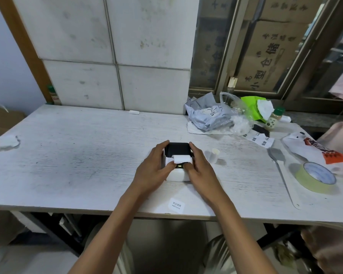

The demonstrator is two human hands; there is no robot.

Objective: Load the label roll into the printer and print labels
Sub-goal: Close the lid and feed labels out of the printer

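Item: printer (pixel 177 161), small, white body with black top, at the table's (pixel 87 155) centre near the front edge. I see my left hand (pixel 153 171) and right hand (pixel 199 171) clasped on its two sides, thumbs pressing the front. A white label strip (pixel 183 159) pokes from its slot, between the thumbs. Just right: a small white roll (pixel 214 155), upright. Far right: tape ring (pixel 316 177). Front edge: "welcome" sticker (pixel 176 205).

The table (pixel 87 155) is matt whitewashed wood with rough grain, the printer (pixel 176 155) smooth plastic, glossy black above and matt white below, its label (pixel 182 159) plain matt paper, the tape roll (pixel 315 177) slightly glossy.
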